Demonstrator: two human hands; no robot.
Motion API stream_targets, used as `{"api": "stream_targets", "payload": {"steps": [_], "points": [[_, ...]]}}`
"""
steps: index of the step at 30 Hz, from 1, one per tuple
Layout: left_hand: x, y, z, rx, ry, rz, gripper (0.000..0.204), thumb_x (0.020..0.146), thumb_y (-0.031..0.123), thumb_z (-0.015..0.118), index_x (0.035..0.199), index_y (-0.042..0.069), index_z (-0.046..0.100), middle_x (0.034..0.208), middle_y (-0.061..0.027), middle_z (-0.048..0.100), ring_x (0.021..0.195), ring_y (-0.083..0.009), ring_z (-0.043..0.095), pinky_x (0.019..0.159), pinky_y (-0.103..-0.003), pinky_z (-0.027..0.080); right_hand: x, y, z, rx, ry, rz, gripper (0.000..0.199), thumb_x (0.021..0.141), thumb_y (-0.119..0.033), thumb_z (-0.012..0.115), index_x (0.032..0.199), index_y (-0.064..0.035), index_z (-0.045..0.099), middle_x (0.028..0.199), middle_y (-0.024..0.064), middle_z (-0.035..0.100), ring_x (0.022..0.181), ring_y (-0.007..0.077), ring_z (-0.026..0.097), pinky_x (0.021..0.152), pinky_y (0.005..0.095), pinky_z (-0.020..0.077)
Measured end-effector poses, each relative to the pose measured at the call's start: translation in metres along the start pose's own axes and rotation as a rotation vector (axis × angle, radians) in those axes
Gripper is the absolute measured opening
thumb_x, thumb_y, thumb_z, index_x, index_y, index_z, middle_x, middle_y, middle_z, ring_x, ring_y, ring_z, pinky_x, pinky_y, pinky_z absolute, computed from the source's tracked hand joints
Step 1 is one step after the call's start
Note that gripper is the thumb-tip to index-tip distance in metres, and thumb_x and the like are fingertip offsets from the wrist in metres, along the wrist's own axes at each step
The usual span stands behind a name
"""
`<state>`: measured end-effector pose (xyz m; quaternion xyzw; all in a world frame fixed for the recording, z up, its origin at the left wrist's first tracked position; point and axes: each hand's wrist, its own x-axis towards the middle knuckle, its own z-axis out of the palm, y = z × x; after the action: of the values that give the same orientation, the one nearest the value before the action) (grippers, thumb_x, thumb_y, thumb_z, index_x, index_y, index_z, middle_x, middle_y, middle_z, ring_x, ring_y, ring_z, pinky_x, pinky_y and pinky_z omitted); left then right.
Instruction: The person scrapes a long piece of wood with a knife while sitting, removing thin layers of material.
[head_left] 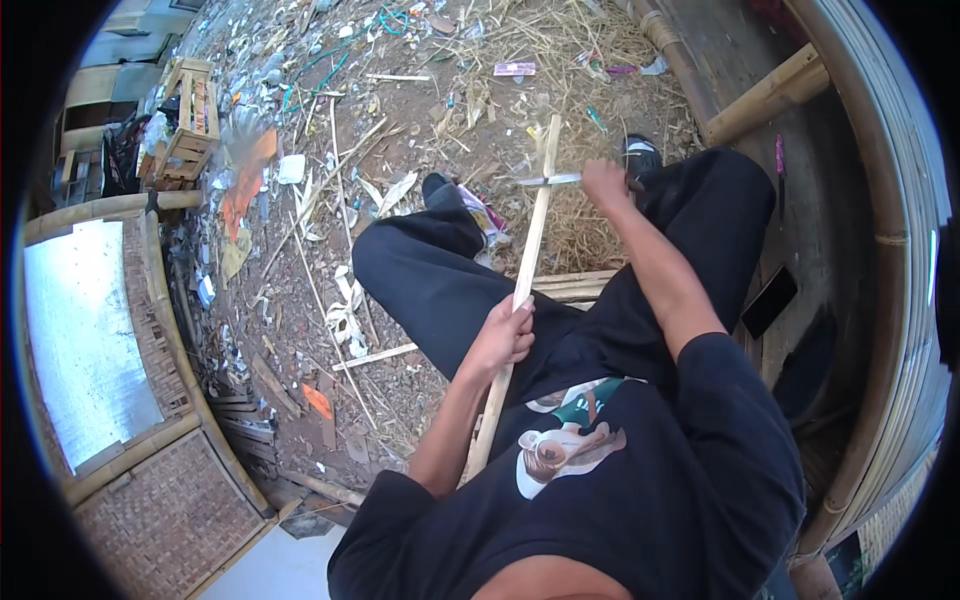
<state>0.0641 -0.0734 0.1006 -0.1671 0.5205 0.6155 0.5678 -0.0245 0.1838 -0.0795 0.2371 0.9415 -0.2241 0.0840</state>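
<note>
Two hands engaged: left hand (502, 338) closed round bamboo strip (528, 250) mid-length; right hand (606, 183) clenched on knife (553, 180), blade laid across strip.

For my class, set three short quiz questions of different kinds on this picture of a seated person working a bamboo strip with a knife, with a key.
1. True or false: the left hand grips the bamboo strip lower down than the knife.
2. Which hand holds the knife? A) left B) right C) neither
3. Fill in: the knife blade lies ____ the strip, near its far end.

Key:
1. True. The left hand holds the strip near the lap.
2. B. The right hand holds the handle.
3. Across. Blade and strip form a cross shape above the straw-littered ground.
</note>
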Motion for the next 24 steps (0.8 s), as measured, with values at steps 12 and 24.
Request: {"api": "stream_targets", "payload": {"steps": [12,24], "points": [[-0.027,0.004,-0.010,-0.033,0.044,0.091,0.014,0.097,0.023,0.042,0.091,0.010,0.042,0.057,0.0056,0.027,0.038,-0.0025,0.023,0.031,-0.019,0.018,-0.006,-0.019,-0.005,-0.019,0.063,-0.160,0.015,0.077,-0.008,0.050,0.085,-0.0013,0.062,0.079,0.0215,0.063,0.077,0.0379,0.063,0.068,0.0487,0.0491],[-0.009,0.011,-0.015,-0.184,-0.078,0.159,0.012,0.097,0.018,0.040,0.094,0.008,0.046,0.054,0.0055,0.027,0.034,-0.0028,0.022,0.028,-0.019,0.020,-0.004,-0.033,-0.034,-0.179,0.634,-0.293,0.013,0.080,-0.007,0.050,0.092,-0.0059,0.051,0.115,0.0161,0.041,0.097,0.0314,0.044,0.074,0.0454,0.0410]]}}
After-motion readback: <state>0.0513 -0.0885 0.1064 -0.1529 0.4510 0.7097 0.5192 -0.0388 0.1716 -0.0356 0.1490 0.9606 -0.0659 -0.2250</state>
